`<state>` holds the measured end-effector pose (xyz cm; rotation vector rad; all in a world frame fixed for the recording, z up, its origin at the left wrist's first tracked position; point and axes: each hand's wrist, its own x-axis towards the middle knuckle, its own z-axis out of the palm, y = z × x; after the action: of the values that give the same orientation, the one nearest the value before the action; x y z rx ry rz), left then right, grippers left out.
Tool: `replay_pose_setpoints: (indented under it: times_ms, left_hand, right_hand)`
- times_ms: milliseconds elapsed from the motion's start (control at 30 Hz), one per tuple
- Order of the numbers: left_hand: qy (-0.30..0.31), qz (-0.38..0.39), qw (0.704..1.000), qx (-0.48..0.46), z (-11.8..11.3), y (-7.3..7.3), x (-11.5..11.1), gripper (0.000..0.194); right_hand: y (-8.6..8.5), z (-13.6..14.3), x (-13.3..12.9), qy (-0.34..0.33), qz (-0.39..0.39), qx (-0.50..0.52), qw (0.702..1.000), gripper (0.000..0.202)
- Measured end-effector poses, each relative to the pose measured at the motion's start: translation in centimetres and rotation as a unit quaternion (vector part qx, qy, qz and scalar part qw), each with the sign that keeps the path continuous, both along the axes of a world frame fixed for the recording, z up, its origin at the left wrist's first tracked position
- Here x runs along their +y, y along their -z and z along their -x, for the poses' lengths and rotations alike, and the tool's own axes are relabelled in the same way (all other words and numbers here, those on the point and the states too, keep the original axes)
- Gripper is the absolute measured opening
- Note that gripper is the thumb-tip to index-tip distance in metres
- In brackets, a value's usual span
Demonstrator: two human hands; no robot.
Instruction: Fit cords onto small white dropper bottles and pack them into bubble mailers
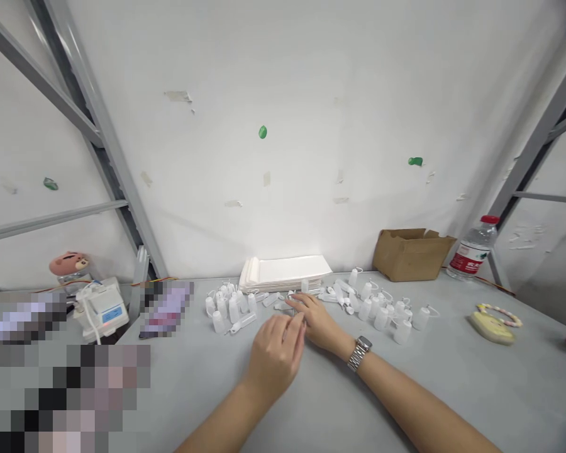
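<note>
Small translucent bottles with looped caps stand in two groups on the grey table, a left group (233, 309) and a right group (382, 317). Between them, more bottles lie on their sides (271, 299). My left hand (277, 352) is closed at the middle, its fingertips pressed together; what they hold, if anything, is too small to tell. Just beyond and to the right, my right hand (315, 319), with a metal watch on the wrist, reaches toward the lying bottles with its fingers curled together. Whatever is between its fingertips cannot be made out.
Behind the bottles a stack of white sheets (290, 269) lies against the wall. A cardboard box (412, 257), a water bottle (471, 251) and a yellow pouch (492, 328) are at the right. A white device (104, 308) sits at the left, near metal frame posts.
</note>
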<state>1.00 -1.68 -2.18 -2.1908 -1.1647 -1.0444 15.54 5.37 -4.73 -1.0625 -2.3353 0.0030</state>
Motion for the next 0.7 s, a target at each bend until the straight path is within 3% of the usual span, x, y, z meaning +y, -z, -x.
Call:
replay_pose_setpoints:
  times_ms: [67, 133, 233, 333, 433, 700]
  left_hand:
    - [-0.011, 0.04, 0.999, 0.014, -0.4, 0.1, -0.2, 0.021]
    - [-0.087, 0.103, 0.99, 0.031, -0.3, 0.2, 0.1, 0.02]
    - [-0.232, 0.19, 0.951, 0.07, 0.9, -0.3, 0.9, 0.015]
    - [-0.319, 0.234, 0.912, 0.103, 2.2, -1.1, 1.4, 0.019]
    - [-0.331, 0.266, 0.897, 0.124, 2.9, -1.4, 1.5, 0.03]
    - [-0.303, 0.282, 0.901, 0.129, 3.2, -0.8, 2.1, 0.031]
  right_hand:
    - [0.1, 0.2, 0.1, -0.003, 0.007, -0.007, 1.0, 0.036]
    - [0.1, 0.3, 0.1, -0.003, 0.006, -0.007, 1.0, 0.033]
    - [-0.1, 0.3, -0.1, 0.008, -0.004, 0.003, 1.0, 0.027]
    - [0.1, 0.2, -0.1, 0.018, -0.011, 0.009, 1.0, 0.023]
    - [0.4, 0.2, 0.1, 0.017, -0.02, 0.015, 1.0, 0.02]
    - [0.5, 0.3, -0.1, 0.021, -0.016, 0.012, 1.0, 0.014]
